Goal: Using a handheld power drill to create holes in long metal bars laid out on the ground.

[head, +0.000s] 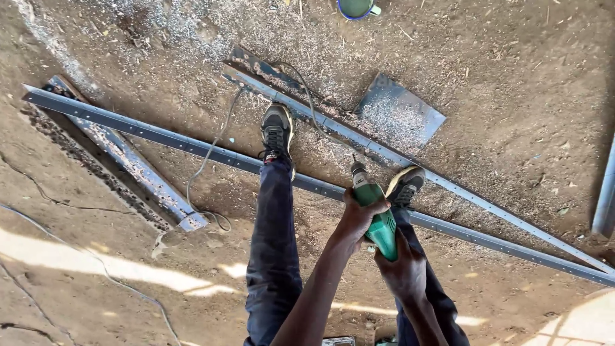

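I stand on a dirt floor and hold a green electric drill (379, 214) with both hands. My left hand (357, 216) wraps the front of its body, and my right hand (402, 269) grips the rear handle. The bit points down and away towards a long grey perforated metal bar (160, 138) that runs diagonally across the ground. My left shoe (277, 128) and right shoe (405, 186) rest on or against that bar. A second long bar (487, 202) lies just beyond it and meets it at the far right.
A shorter angle bar (131, 168) lies to the left, and a flat metal plate (400, 115) covered in filings lies beyond the bars. A grey cable (208, 160) loops over the ground. A blue-rimmed cup (356, 8) stands at the top edge, a pipe (605, 198) at the right.
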